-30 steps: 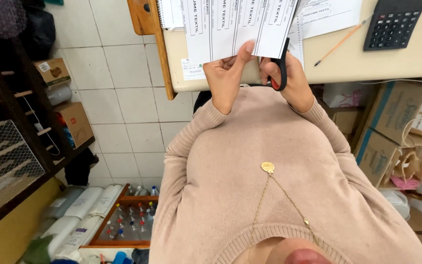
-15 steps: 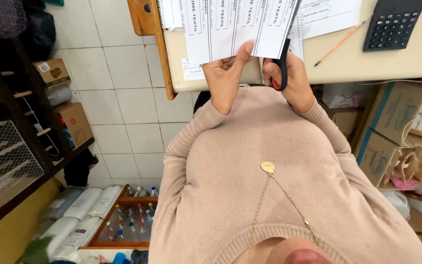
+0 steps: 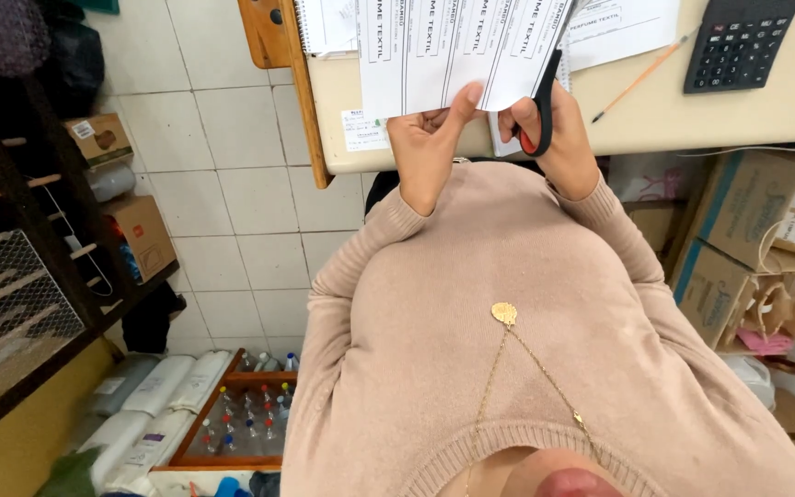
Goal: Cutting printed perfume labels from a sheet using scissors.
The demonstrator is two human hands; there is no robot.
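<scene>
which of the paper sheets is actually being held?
The printed sheet with columns, pinched by the left hand at its lower edge. The other sheet lies flat on the desk, untouched.

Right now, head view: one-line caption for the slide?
Left hand holds a printed sheet while the right hand works black-and-red scissors at its edge, over a beige desk.

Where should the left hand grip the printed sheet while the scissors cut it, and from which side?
Pinch the printed sheet at its near bottom edge, left of the scissors, coming from below, as the left hand does. The sheet hangs toward the person, and that edge is free and clear of the blades in the right hand.
</scene>
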